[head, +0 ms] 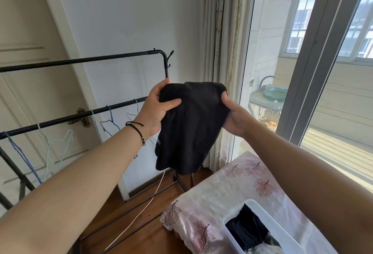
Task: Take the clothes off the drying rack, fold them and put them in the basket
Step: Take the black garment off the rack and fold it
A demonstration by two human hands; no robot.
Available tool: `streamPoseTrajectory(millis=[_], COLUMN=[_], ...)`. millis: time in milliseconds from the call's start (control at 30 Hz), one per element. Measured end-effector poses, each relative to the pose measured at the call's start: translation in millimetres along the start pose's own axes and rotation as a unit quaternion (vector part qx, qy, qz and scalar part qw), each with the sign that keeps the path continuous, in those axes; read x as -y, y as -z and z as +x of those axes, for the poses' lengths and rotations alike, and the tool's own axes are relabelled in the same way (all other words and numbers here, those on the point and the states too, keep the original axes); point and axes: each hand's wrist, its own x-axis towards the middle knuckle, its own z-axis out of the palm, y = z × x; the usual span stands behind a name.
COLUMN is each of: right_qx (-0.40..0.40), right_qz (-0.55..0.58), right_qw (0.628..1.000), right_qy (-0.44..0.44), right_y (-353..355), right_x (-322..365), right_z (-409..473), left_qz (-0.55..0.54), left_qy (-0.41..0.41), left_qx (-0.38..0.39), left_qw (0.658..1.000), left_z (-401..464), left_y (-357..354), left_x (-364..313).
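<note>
Head view: both hands, left hand (155,108) and right hand (236,116), grip an unlabelled black garment (189,126) above the basket (232,221).

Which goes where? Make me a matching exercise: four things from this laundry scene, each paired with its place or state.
Things:
1. black garment
2. wire hangers
3. white basket
4. white cable

Places or states:
A. on the floral-covered table
B. hanging bare on the rack's lower bar
C. held up in both hands
D. trailing across the wooden floor

Pairs: 1-C, 2-B, 3-A, 4-D
</note>
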Motion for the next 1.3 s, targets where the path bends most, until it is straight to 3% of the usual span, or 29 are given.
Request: streamPoseTrajectory(millis=[67,133,233,400,533,600,733,1000,1167,1300], right_qx=[0.109,0.153,0.108,0.019,-0.042,-0.071,-0.101,-0.175,-0.195,-0.146], right_qz=[-0.044,-0.121,-0.173,-0.075,0.005,0.025,0.031,-0.097,-0.151,-0.292], right_qw=[0.992,0.976,0.969,0.985,0.991,0.987,0.978,0.936,0.938,0.931], right_qy=[-0.049,-0.098,-0.140,-0.155,-0.131,-0.139,-0.182,-0.289,-0.242,-0.163], right_y=[1.4,-1.4,-8.9,-19.8,-33.4,-35.0,-29.8,-24.7,-24.0,-21.9], right_x=[-8.5,-18.9,-31.1,-28.7,-22.3,-18.4,-12.5,2.4,6.3,2.4], right_z=[-3.1,-5.3,-3.7,-3.1,2.0,4.9,6.2,8.5,6.3,5.7], left_qz=[-0.031,-0.046,-0.048,0.003,-0.053,-0.046,0.073,0.285,0.300,0.301], left_qy=[0.013,0.027,0.056,0.145,0.266,0.254,0.187,0.077,0.055,0.067], left_qx=[-0.017,-0.032,-0.057,-0.093,-0.036,-0.004,0.063,0.029,0.022,0.025], left_qw=[0.999,0.998,0.996,0.985,0.962,0.966,0.978,0.955,0.952,0.951], left_z=[4.4,8.5,13.2,12.4,-0.1,-0.5,-9.3,-13.3,-12.0,-8.4], left_y=[-0.9,-0.2,4.1,14.0,18.6,24.5,23.9,22.9,19.8,23.1], left_x=[-7.1,-11.1,-13.8,-11.2,-3.8,6.9,15.7,22.6,25.9,25.0])
